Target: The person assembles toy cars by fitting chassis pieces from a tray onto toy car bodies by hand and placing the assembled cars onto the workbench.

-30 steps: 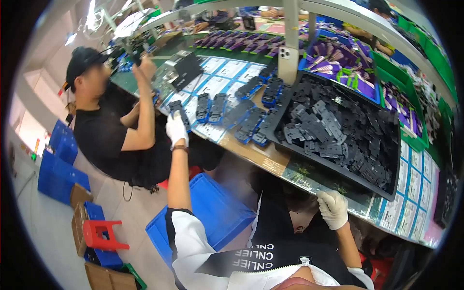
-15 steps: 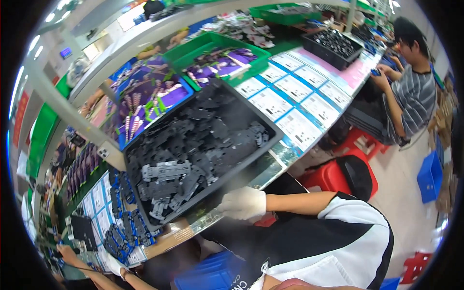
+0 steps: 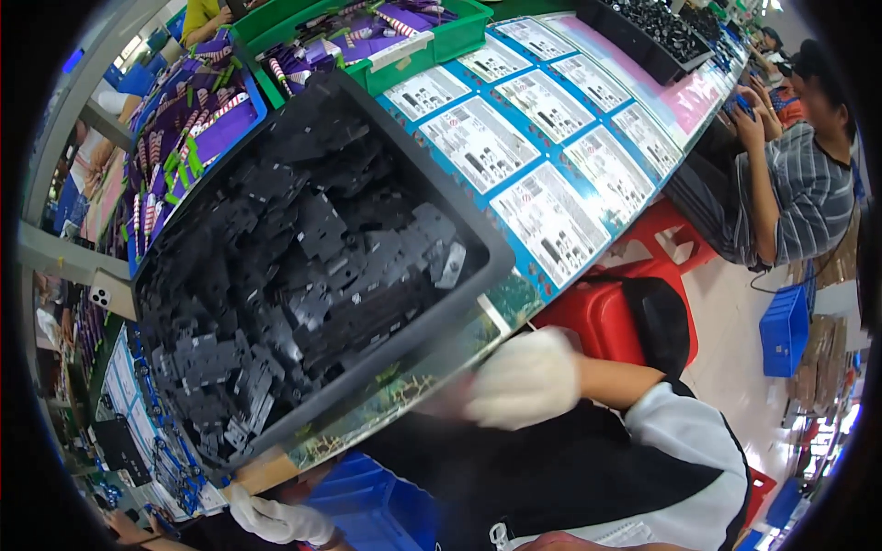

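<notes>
My right hand [image 3: 525, 378], in a white glove, is curled closed beside the table's front edge. A dark reddish smear shows at its fingertips; motion blur hides what it is. My left hand [image 3: 280, 522], also white-gloved, is low at the near left corner of the table, its fingers too unclear to read. Between and beyond the hands, a big black tray [image 3: 501, 246] holds a heap of flat black plastic parts [image 3: 322, 230]. Several blue-and-black assembled pieces [image 3: 179, 464] lie left of the tray, near my left hand.
Behind the tray stand a blue bin [image 3: 241, 112] and a green bin [image 3: 404, 57] of purple striped pieces. Printed sheets [image 3: 478, 138] cover the table to the right. A blue crate [image 3: 381, 500] is below the edge; a red stool [image 3: 597, 321] and a seated co-worker [image 3: 790, 184] are right.
My left hand has drawn back from the blue-and-black pieces toward the table's near edge. My right hand has moved rightward in the picture. The view has shifted closer over the tray.
</notes>
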The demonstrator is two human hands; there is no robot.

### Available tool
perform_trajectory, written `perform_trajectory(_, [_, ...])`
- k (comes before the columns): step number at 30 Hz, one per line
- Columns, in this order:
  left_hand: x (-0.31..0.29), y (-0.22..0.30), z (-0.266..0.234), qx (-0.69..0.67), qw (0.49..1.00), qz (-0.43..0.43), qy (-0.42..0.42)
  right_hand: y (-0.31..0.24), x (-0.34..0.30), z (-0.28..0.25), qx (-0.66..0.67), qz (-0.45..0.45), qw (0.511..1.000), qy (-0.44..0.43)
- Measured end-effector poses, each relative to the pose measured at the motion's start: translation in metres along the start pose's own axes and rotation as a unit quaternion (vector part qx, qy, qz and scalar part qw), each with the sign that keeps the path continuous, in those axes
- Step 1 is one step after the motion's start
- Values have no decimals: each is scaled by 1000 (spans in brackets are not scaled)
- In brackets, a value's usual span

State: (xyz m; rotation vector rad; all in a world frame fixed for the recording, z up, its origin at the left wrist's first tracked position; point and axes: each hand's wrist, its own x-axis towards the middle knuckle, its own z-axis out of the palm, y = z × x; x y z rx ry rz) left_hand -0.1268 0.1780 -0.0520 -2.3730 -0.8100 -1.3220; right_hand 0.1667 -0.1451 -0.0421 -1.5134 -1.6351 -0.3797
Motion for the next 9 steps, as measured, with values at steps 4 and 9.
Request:
perform_trajectory(4, [-36,2,13,-148,965,-147,-157,49,-45,-93,-253,232,939,35])
perform_trajectory(9, [-26,-21,71,-107,976,-67,-180,108,-86,-149,-390,328,860,-9])
